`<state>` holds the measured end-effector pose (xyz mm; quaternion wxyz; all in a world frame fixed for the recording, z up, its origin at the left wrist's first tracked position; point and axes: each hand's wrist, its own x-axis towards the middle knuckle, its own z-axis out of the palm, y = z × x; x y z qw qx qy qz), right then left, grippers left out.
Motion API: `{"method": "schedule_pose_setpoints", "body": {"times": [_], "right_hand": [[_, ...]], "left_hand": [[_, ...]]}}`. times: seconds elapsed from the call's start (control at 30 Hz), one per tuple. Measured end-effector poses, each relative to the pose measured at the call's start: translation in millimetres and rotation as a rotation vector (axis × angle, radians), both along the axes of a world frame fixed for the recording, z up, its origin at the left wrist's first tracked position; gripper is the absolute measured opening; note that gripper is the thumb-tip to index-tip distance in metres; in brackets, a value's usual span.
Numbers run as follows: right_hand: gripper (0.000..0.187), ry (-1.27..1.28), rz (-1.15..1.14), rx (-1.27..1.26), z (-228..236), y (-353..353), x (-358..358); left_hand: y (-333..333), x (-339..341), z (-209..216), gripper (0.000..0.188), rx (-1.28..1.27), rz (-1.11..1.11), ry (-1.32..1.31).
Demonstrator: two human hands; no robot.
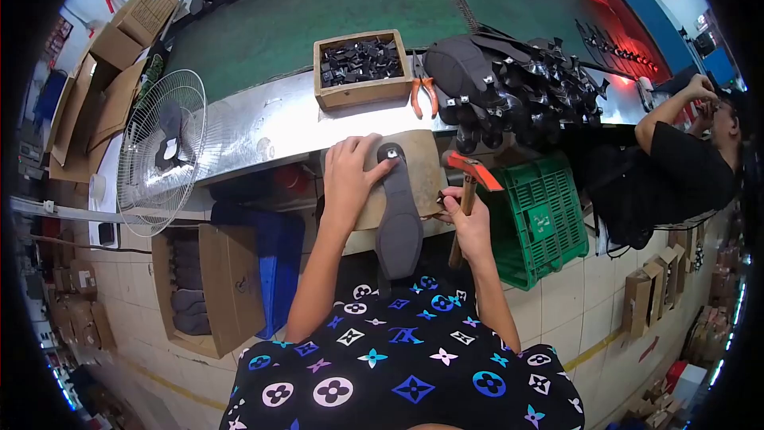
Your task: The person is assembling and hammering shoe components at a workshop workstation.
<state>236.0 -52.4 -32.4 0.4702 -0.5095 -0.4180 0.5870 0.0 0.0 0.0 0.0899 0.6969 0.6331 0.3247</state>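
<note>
A dark grey shoe sole (399,223) lies lengthwise on a worn tan board (426,151), its narrow heel end away from me and its wide end toward my lap. A small shiny metal piece (391,154) sits at the heel end. My left hand (350,175) lies spread on the board left of the sole, its thumb touching the sole near the metal piece. My right hand (469,223) is closed round the wooden handle of a hammer with an orange head (471,167), upright right of the sole. A small dark piece (442,198) shows at its fingertips.
A wooden box (362,99) of small black parts and orange-handled pliers (423,94) are on the metal bench. Black heeled shoe parts (517,95) pile up at right. A green crate (537,219) stands below. Left are a fan (163,151) and a carton of soles (231,295). A co-worker (676,159) sits right.
</note>
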Motion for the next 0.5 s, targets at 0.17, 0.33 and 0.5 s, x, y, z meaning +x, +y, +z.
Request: {"method": "schedule_pose_setpoints", "body": {"times": [0.17,0.33,0.5], "right_hand": [[0.021,-0.091,-0.028,0.068,0,0,-4],[0.025,-0.172,-0.037,0.133,-5,1,-5],[0.022,-0.147,-0.118,0.046,-1,-1,-12]], "left_hand": [[0,1,3,0.045,0.003,0.021,0.012],[1,7,5,0.04,0.004,0.059,0.02],[0,9,5,0.038,-0.01,0.079,0.007]]}}
